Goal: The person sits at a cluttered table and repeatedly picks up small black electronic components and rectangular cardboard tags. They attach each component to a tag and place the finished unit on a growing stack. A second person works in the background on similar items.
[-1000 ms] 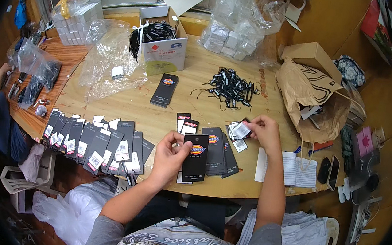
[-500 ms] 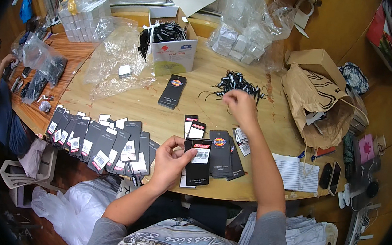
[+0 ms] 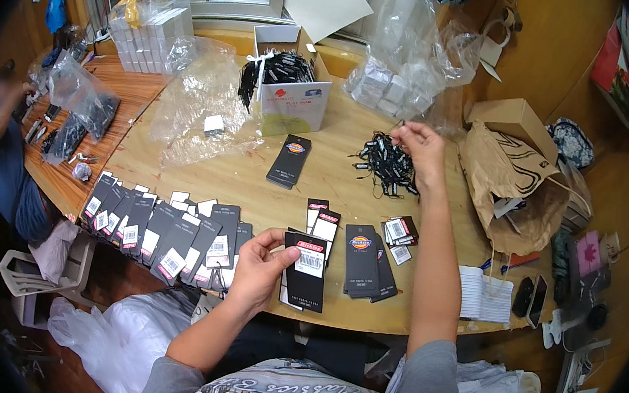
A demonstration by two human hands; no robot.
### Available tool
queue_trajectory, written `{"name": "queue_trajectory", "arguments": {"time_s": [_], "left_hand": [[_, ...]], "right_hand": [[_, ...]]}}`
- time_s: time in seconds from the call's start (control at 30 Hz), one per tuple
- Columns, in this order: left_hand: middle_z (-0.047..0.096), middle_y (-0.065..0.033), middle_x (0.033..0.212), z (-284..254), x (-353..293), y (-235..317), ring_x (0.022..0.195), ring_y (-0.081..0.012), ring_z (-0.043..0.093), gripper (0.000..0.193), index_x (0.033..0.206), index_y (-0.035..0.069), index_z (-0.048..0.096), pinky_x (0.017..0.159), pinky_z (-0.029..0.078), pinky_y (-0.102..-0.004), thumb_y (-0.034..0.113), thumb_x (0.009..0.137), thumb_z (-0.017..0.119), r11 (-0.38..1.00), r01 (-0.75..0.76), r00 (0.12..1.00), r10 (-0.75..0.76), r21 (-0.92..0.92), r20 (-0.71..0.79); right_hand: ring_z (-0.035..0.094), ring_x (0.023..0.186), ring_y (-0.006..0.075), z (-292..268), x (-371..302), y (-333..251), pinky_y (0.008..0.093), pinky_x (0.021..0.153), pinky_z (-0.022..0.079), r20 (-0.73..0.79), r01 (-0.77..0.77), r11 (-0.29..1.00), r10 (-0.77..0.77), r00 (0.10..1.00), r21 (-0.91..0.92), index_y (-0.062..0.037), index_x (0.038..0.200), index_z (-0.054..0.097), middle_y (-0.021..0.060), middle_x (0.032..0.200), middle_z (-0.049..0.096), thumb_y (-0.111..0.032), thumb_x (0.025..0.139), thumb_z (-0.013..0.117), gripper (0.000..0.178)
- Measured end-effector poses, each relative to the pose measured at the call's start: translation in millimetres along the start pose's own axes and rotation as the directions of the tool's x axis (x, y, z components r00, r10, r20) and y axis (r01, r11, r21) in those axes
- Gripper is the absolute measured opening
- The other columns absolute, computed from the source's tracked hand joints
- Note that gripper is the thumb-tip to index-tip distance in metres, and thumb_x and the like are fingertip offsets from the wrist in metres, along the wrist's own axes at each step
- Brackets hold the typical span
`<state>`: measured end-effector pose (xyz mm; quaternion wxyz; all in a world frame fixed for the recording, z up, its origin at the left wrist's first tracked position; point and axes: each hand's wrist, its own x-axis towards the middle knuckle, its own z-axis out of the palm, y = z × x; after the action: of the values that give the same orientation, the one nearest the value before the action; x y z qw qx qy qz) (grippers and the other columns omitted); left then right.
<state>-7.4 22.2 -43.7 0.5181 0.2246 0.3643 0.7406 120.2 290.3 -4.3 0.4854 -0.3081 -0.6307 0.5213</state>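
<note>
My left hand [image 3: 256, 267] grips black hang tags [image 3: 305, 288] near the front edge of the table, thumb over the face beside a white barcode label. My right hand [image 3: 426, 153] is raised over the far side of a heap of black tag strings [image 3: 382, 167], its fingertips pinched on a thin dark string. Beside the held tags lie a stack of black hang tags with an oval emblem [image 3: 360, 265] and smaller black tags [image 3: 325, 224]. Small barcode tags [image 3: 400, 231] lie farther right. Many black tags [image 3: 174, 242] with barcode labels overlap in a row at left.
A carton [image 3: 293, 107] overflows with black strings; more black tags [image 3: 288, 161] lie before it. Clear plastic bags [image 3: 395, 87] hold white packets. A brown paper bag [image 3: 515, 193] and lined notebook [image 3: 485, 298] sit at right. Another person [image 3: 13, 145] sits far left.
My right hand has lifted from the string heap and moved slightly right and away, fingertips pinched. My left hand still holds the hang tags. The whole view has shifted a little.
</note>
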Motion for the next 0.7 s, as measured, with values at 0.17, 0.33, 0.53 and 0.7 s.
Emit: {"name": "queue_trajectory", "arguments": {"time_s": [0.17,0.33,0.53,0.7], "left_hand": [[0.052,-0.0112,0.103,11,3,6,0.081,-0.0131,0.056,0.019,0.091,-0.005,0.051,0.074,0.046,-0.0238,-0.002,0.073,0.057,1.0,0.01,0.999,-0.01,0.002,0.032],[0.034,-0.0131,0.125,20,6,15,0.086,-0.0164,0.057,0.019,0.089,-0.007,0.051,0.075,0.046,-0.0249,-0.006,0.071,0.055,1.0,-0.014,0.983,0.012,0.006,0.181],[0.06,-0.0108,0.08,15,-3,11,0.07,-0.012,0.058,0.019,0.089,-0.005,0.052,0.066,0.047,-0.0219,-0.003,0.072,0.058,0.992,0.064,0.985,-0.081,0.111,0.151],[0.059,-0.0055,0.072,6,-11,21,0.06,-0.0065,0.053,0.017,0.082,-0.003,0.055,0.057,0.043,-0.0168,-0.002,0.067,0.062,0.99,-0.029,0.999,0.026,0.139,0.024]], "right_hand": [[0.054,0.06,0.0091,7,-34,-57,0.0192,0.055,0.043,0.295,-0.014,0.996,0.04,0.955,-0.088,0.0028,0.086,0.057,0.0062,0.07,0.058,-0.003,0.075,0.055,0.014],[0.053,0.057,0.0068,35,-97,-78,0.0172,0.052,0.043,0.629,0.12,0.968,0.047,0.776,-0.22,0.0028,0.074,0.056,0.0049,0.066,0.058,0.002,0.068,0.059,0.007],[0.053,0.056,0.0062,42,-124,-84,0.0175,0.049,0.041,0.678,0.285,0.909,-0.004,0.735,-0.304,0.0013,0.075,0.059,0.0047,0.064,0.058,0.001,0.064,0.062,0.012],[0.053,0.052,0.0065,13,-127,-83,0.0172,0.045,0.041,0.547,0.21,0.887,0.056,0.835,-0.411,0.0018,0.076,0.061,0.0059,0.065,0.06,0.002,0.067,0.058,0.009]]}}
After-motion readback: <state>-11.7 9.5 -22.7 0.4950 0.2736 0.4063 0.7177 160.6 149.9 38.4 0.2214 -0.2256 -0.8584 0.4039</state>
